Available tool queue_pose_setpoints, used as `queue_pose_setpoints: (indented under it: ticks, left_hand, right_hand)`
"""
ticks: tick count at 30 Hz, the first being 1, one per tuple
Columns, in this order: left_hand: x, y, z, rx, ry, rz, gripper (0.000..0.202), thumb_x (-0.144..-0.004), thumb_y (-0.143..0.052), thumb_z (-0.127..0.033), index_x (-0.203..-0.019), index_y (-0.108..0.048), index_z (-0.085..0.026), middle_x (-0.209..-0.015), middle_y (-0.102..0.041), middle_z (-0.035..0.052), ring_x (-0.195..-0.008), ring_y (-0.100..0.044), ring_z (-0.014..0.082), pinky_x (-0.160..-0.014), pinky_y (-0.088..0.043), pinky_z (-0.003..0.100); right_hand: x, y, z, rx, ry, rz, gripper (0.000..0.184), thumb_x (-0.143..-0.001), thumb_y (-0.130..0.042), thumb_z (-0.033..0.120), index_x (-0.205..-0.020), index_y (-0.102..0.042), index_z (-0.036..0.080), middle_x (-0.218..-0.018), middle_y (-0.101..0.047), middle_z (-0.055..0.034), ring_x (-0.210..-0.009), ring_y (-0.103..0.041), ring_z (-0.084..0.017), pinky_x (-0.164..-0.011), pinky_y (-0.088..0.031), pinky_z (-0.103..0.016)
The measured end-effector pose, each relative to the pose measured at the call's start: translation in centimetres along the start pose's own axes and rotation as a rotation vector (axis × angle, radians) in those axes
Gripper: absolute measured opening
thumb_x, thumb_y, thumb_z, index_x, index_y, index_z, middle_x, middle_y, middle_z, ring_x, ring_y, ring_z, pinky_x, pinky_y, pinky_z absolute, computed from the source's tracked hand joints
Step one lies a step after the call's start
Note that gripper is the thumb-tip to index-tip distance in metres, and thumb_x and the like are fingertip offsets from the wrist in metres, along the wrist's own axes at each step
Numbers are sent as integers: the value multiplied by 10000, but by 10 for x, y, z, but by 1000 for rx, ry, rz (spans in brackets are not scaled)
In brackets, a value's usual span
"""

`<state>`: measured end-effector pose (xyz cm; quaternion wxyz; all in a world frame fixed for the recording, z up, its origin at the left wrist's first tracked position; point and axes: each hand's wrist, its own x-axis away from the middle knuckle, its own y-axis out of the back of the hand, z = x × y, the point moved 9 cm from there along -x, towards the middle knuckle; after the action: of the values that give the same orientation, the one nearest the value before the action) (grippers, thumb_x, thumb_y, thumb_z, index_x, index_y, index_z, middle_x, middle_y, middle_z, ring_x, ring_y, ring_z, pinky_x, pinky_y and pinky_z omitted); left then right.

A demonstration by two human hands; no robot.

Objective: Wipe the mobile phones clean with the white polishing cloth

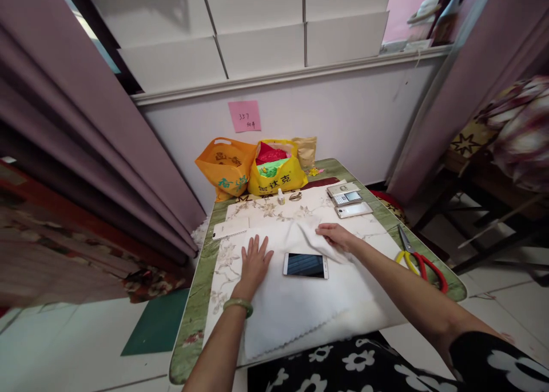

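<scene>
My left hand (254,260) lies flat with its fingers spread on a white cloth (295,306) near the left side of the table. My right hand (337,236) pinches a raised, folded part of this cloth just beyond a smartphone. The smartphone (305,266) lies face up on the cloth between my hands, its dark screen reflecting light. Along the cloth's near side runs a zigzag-cut edge. Beneath the cloth is a pale floral cover (223,266).
Several phones (354,210) lie at the back right, another white phone (230,228) at the left. Scissors (414,258) rest near the right edge. A small bottle (281,196), an orange bag (225,166) and a yellow bag (278,178) stand at the back.
</scene>
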<state>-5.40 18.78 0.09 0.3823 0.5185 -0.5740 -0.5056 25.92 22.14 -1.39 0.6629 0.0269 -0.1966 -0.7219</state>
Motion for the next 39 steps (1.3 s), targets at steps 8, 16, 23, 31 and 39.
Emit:
queue_pose_setpoints:
  ticks: [8, 16, 23, 31, 39]
  left_hand:
    - [-4, 7, 0, -66, 148, -103, 624, -936, -390, -438, -1468, -320, -118, -1557, -216, 189, -1453, -128, 339, -1142, -69, 606]
    - [42, 6, -43, 357, -81, -240, 488, -907, -330, -180, -1381, -407, -91, -1425, -457, 167, -1344, -393, 233, -1121, -325, 441]
    - [36, 21, -75, 340, -296, -144, 499, -699, -500, -94, -1195, -515, -137, -1209, -571, 130, -1186, -493, 266, -1085, -328, 473]
    - [47, 36, -40, 292, -173, -154, 112, -841, -442, -198, -845, -553, -191, -832, -593, 65, -854, -553, 231, -830, -439, 390]
    - [26, 5, -83, 244, -485, 189, 634, -751, -645, -390, -1329, -451, -215, -1376, -485, 110, -1277, -388, 297, -1063, -255, 475]
  right_hand:
    - [19, 55, 50, 29, 396, -333, 377, -697, -677, 543, -843, -701, 197, -1155, -622, -95, -961, -591, -223, -798, -497, -343]
    - [128, -28, 63, 460, 725, 316, 307, -890, -536, 454, -767, -716, 239, -786, -707, -18, -753, -657, -160, -755, -493, -272]
    - [130, -40, 69, 507, 612, -139, 291, -884, -554, 473, -990, -684, 235, -985, -698, -41, -847, -641, -178, -755, -463, -281]
    - [100, -86, 43, 300, 475, 97, 167, -750, -709, 395, -795, -741, 238, -790, -697, -16, -748, -604, -171, -711, -428, -284]
    - [33, -2, 21, -305, 73, -243, 461, -642, -701, 560, -881, -718, 167, -850, -720, -44, -763, -620, -175, -711, -464, -281]
